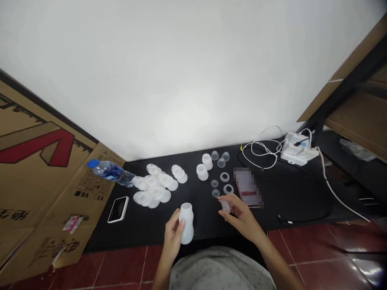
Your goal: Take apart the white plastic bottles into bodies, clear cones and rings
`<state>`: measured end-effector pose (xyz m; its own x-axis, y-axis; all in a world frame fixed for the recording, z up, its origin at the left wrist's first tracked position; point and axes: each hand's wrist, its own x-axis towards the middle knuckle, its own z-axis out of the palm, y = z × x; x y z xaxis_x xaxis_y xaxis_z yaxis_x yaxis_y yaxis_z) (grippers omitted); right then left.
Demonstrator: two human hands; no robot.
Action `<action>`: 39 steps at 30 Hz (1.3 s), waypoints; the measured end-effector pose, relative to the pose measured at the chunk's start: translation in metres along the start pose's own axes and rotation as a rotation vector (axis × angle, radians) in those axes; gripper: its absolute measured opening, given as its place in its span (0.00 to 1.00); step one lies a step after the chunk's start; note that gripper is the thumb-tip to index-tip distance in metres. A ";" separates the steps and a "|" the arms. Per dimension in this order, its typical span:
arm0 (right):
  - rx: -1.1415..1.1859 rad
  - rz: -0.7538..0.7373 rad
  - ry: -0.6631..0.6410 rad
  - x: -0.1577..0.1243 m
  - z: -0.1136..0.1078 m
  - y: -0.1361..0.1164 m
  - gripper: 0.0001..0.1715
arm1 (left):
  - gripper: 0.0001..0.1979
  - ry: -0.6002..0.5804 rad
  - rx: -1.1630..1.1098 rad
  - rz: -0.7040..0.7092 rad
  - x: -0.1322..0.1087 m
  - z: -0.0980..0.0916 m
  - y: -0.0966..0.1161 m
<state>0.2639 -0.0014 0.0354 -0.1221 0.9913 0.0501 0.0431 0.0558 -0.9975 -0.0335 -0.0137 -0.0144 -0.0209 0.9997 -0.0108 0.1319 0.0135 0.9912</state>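
Observation:
My left hand (173, 231) is wrapped around a white baby bottle (187, 225), held upright with its open mouth facing up. Between the thumb and fingers of my right hand (238, 213) is a small translucent bottle part (225, 206); its exact kind is unclear. Just beyond that hand lie two clear bottle nipples (215, 183) and two translucent collar rings (224, 177). Three clear dome caps (221, 162) rest farther back. Two open white bottles (202, 172) stand left of them. Several white bottles with clear caps (165, 179) are grouped on the left.
The black table (193, 193) runs along a white wall. At the left are a white phone (118, 209), a leaning water bottle (111, 172) and a large cardboard box (45, 169). To the right lie a blurred flat device (248, 187), white cables (263, 153) and a power strip (298, 150).

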 end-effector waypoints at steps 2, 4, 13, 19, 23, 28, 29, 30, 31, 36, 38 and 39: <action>0.025 0.046 0.120 0.002 0.008 0.022 0.32 | 0.22 0.115 0.175 0.112 0.007 0.008 0.005; 0.029 0.063 0.169 0.004 0.017 0.039 0.35 | 0.18 0.159 0.306 0.187 0.014 0.020 0.013; -0.130 -0.034 0.100 0.000 0.026 0.055 0.25 | 0.17 0.172 0.459 0.255 0.063 0.060 0.023; -0.154 -0.067 0.151 0.001 0.028 0.060 0.24 | 0.27 0.309 0.440 0.277 0.067 0.071 0.014; -0.157 -0.131 0.132 0.000 0.028 0.055 0.24 | 0.08 0.101 0.403 0.312 0.038 0.074 0.016; -0.085 -0.151 -0.093 -0.001 0.025 0.046 0.25 | 0.10 -0.130 0.317 0.346 0.022 0.076 0.024; -0.071 -0.151 -0.070 0.001 0.027 0.047 0.20 | 0.10 -0.123 0.294 0.360 0.022 0.076 0.023; -0.074 -0.160 -0.019 0.003 0.028 0.048 0.15 | 0.10 -0.106 0.277 0.373 0.024 0.076 0.022; -0.096 -0.176 0.044 0.005 0.031 0.050 0.10 | 0.10 -0.087 0.265 0.382 0.026 0.075 0.020; -0.250 -0.242 0.221 0.011 0.042 0.054 0.04 | 0.07 -0.023 0.229 0.369 0.029 0.072 0.012; -0.268 -0.247 0.209 0.011 0.044 0.052 0.03 | 0.07 -0.041 0.220 0.370 0.029 0.070 0.012; -0.279 -0.254 0.195 0.011 0.044 0.051 0.03 | 0.07 -0.058 0.219 0.372 0.028 0.070 0.012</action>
<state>0.2213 0.0072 -0.0174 0.0248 0.9444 0.3278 0.3061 0.3050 -0.9018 0.0365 0.0163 -0.0119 0.1231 0.9365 0.3283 0.3270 -0.3506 0.8776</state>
